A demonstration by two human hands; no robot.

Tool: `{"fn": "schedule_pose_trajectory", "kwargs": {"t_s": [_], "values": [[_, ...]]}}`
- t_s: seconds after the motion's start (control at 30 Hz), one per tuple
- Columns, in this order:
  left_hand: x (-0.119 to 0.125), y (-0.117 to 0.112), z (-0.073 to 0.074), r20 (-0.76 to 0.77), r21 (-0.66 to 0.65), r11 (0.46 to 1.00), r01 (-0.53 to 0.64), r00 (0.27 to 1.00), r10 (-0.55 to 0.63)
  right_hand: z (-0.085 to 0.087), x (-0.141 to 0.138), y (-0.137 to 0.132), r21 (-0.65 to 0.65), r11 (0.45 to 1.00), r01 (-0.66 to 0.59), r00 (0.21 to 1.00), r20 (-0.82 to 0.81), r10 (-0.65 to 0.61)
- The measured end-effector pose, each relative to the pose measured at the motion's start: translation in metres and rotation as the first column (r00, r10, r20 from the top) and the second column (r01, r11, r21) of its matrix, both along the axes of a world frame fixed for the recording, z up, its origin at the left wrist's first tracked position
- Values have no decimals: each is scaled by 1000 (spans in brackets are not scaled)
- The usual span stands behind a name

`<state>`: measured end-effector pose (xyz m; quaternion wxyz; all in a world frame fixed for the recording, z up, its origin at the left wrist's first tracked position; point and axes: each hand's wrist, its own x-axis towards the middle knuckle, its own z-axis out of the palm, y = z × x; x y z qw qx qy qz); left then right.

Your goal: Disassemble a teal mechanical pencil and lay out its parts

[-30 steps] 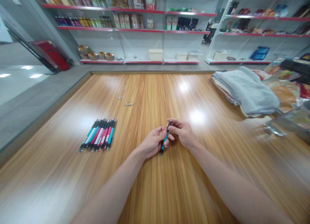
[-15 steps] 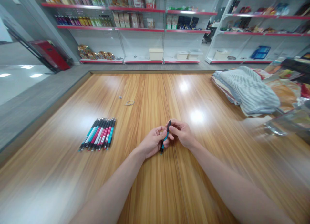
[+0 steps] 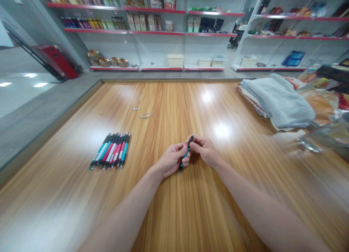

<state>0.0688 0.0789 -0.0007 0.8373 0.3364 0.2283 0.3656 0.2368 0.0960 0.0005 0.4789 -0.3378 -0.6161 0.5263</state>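
A teal and black pen is held slantwise between my two hands, its far black end upper right and its near end lower left. My left hand is closed round its middle, thumb on top. At the black far end, my right hand pinches the pen between thumb and fingers. To the left, several pens in teal, red, white and black lie side by side in a slanted row on the wooden table.
A thin looped cord and a small shiny piece lie farther back. Folded cloths are stacked at the right, beside a clear container and packaged goods. Shelves with goods stand beyond the table.
The pen's near end has swung slightly left, and my left fingers have curled closer around it. My right hand has hardly moved. The row of pens is unchanged.
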Motion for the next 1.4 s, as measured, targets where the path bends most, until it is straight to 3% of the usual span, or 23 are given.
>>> {"fn": "schedule_pose_trajectory", "kwargs": {"t_s": [0.2,0.4,0.67,0.87,1.17,1.4], "values": [[0,-1,1,7,10,999,33,999,-33,0,0,-2,-26,998,-54,998,-40,52],[1,-2,5,-20,5,1000,-2,1000,2,-5,0,-1,-97,995,-32,998,-53,27],[-1,-2,4,-38,-12,999,43,998,-44,-12,-1,1,-204,979,-11,983,-183,-28],[0,-3,3,-65,-1,997,71,995,-71,-8,-2,2,-173,985,23,956,-284,-72],[-1,-4,9,-78,35,995,88,993,-85,-7,-3,2,-159,984,77,958,-262,-117],[-4,-2,10,-72,-17,996,93,993,-94,-7,4,6,-185,973,137,939,-290,-187]]}}
